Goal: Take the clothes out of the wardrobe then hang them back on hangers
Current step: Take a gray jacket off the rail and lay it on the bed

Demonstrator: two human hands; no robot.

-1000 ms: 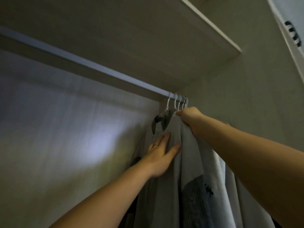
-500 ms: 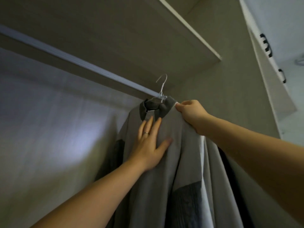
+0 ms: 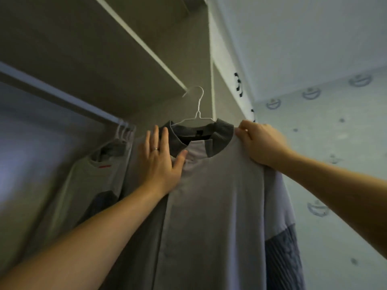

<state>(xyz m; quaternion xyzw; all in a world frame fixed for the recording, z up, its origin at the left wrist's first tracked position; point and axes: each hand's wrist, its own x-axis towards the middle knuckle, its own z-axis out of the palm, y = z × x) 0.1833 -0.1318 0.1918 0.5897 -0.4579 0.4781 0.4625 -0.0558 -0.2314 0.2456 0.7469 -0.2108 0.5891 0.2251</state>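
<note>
A light grey shirt (image 3: 213, 206) with a dark ribbed collar hangs on a white wire hanger (image 3: 196, 109), whose hook is free of the rail and out in front of the wardrobe. My right hand (image 3: 259, 143) grips the shirt's right shoulder over the hanger's end. My left hand (image 3: 161, 162) lies flat with straight fingers against the shirt's left shoulder and collar. The wardrobe rail (image 3: 62, 99) runs from the left edge to the back, and more garments (image 3: 94, 174) hang there on white hangers (image 3: 125, 132).
A wardrobe shelf (image 3: 125, 59) sits right above the rail. The wardrobe's side panel (image 3: 215, 70) with dark hinges (image 3: 238, 84) stands just behind the hanger hook. Patterned wallpaper (image 3: 335, 143) fills the right side.
The grey shirt on its hanger came off the rail and moved right, out of the wardrobe. Both hands travelled with it, and the view swung right toward the wall.
</note>
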